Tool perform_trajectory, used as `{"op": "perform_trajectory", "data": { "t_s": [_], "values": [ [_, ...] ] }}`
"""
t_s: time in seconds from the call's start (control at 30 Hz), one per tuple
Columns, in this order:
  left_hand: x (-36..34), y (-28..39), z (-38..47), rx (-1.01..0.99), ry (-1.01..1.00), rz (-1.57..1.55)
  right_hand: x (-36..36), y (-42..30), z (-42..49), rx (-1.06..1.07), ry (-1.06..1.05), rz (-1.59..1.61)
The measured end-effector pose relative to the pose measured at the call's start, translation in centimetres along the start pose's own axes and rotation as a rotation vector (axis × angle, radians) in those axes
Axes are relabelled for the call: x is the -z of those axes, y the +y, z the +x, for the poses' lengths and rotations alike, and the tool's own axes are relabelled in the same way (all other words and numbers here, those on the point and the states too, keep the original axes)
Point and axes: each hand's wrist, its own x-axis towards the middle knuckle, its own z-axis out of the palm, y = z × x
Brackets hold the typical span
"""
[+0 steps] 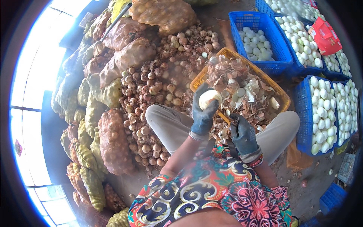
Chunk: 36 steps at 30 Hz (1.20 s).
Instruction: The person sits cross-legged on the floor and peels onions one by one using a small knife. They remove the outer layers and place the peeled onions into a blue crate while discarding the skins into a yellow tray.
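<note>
My left hand, in a blue-grey work glove, grips a pale peeled onion, thumb across its front. My right hand, gloved alike, is closed to the lower right of it, around a small dark object that its fingers mostly hide; I cannot tell what it is. Both hands are over the near side of a yellow plastic crate. Dry onion skins fill the crate, with a few pale onions or pieces among them. Unpeeled onions lie heaped on the floor left of the crate.
Blue plastic crates of peeled onions stand at the upper right and right. A red bag lies on one. Mesh sacks of onions are piled on the left, with a long-handled tool above. My bent knees flank the yellow crate's near side.
</note>
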Motion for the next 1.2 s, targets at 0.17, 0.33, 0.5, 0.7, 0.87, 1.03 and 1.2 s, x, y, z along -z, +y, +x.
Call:
{"op": "perform_trajectory", "data": {
  "t_s": [0.17,0.33,0.5,0.7,0.87,1.03,1.2],
  "values": [
    [0.3,-0.1,-0.4,-0.021,-0.028,0.084,0.4,0.8,0.0,-0.113,-0.071,0.024],
    [0.8,0.3,-1.0,0.082,-0.141,-0.040,1.5,2.0,1.3,-0.623,-0.248,0.422],
    [0.1,-0.1,-1.2,0.153,-0.214,-0.073,0.4,1.7,0.9,-0.565,-0.133,0.924],
    [-0.7,1.4,-1.3,0.227,-0.534,-0.032,-0.1,2.2,2.9,-0.623,-0.043,1.369],
    [-1.7,2.5,-0.8,0.229,-0.482,0.113,-0.5,4.6,2.6,-0.458,0.166,1.315],
    [-0.5,2.1,-0.8,0.475,-0.496,0.007,1.3,3.6,3.1,-0.393,0.108,0.897],
    [-0.9,0.0,-1.8,0.491,-0.440,-0.030,1.3,6.0,3.3,-0.389,-0.007,0.883]
  ]
}}
